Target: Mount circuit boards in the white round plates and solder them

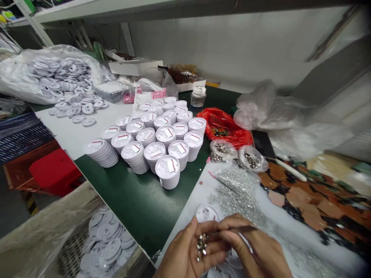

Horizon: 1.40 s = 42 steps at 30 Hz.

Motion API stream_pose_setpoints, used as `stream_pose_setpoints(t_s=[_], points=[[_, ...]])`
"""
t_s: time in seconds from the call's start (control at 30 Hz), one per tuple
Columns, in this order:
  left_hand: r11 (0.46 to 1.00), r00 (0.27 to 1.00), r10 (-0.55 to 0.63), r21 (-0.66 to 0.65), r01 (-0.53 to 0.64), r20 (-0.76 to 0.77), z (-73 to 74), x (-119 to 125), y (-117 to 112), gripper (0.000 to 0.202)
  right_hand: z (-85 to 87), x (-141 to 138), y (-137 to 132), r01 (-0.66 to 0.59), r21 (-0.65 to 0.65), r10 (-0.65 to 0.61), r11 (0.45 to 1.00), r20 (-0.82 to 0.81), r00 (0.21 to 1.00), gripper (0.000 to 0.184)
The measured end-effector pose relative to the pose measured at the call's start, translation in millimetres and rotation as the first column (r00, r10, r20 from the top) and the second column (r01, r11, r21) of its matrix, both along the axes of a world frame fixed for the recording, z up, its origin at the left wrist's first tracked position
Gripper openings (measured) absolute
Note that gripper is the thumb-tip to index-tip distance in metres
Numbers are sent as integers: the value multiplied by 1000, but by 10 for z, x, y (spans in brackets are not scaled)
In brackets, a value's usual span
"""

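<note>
My left hand (188, 253) is cupped palm up at the bottom edge, holding a small cluster of shiny metal pieces (202, 244). My right hand (255, 251) is pinched close beside it, fingers pressed together on a thin pin-like piece (232, 230) over the left palm. A single white round disc (206, 213) lies on the white sheet just beyond my fingers. A loose heap of small silver parts (236, 191) spreads right behind it.
Several stacks of white discs (156, 141) stand on the green table (139, 200). A clear bag of discs (58, 75) lies far left, a red bag (224, 127) and small bags of metal parts (252, 158) centre right. A bin of discs (104, 243) sits below left.
</note>
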<state>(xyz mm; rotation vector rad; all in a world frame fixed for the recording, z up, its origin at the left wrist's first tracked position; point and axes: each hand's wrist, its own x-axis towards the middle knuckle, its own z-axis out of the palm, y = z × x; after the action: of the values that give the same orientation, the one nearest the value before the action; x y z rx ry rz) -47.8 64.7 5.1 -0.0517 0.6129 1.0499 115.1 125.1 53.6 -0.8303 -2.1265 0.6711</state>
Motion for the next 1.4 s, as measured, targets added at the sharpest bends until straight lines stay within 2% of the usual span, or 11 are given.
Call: stream_pose_setpoints(t_s=[0.13, 0.27, 0.4, 0.53, 0.7, 0.93, 1.13, 1.27, 1.4], points=[[999, 998, -41, 0, 41, -44, 18, 5, 17, 49, -24, 123, -23, 66, 13, -67, 998, 37, 997, 17], [998, 997, -61, 17, 62, -50, 29, 36, 32, 49, -52, 196, -35, 81, 32, -83, 996, 71, 994, 16], [996, 996, -74, 52, 77, -53, 27, 61, 24, 50, -47, 189, -38, 31, 2, -31, 1000, 41, 999, 17], [991, 992, -111, 73, 115, -59, -69, 72, 16, 57, -7, 174, -20, -75, -48, 75, 996, -2, 997, 16], [991, 993, -106, 77, 109, -46, -179, 112, 18, 56, 28, 169, -16, -84, -42, 83, 996, -31, 996, 17], [987, 986, -145, 61, 151, -82, -28, 103, 1, 54, 27, 205, -46, 17, 2, -17, 1000, -28, 999, 17], [981, 958, -155, 79, 179, -242, 79, 99, -12, 49, 8, 328, -85, 83, -21, -82, 996, 62, 995, 15], [988, 949, -97, 83, 127, -301, 74, 150, -8, 44, 16, 355, -130, 168, -8, -167, 986, 78, 983, 13], [991, 962, -70, 94, 98, -264, 42, 189, -5, 43, 64, 406, -171, 181, 3, -180, 984, 116, 977, 11]])
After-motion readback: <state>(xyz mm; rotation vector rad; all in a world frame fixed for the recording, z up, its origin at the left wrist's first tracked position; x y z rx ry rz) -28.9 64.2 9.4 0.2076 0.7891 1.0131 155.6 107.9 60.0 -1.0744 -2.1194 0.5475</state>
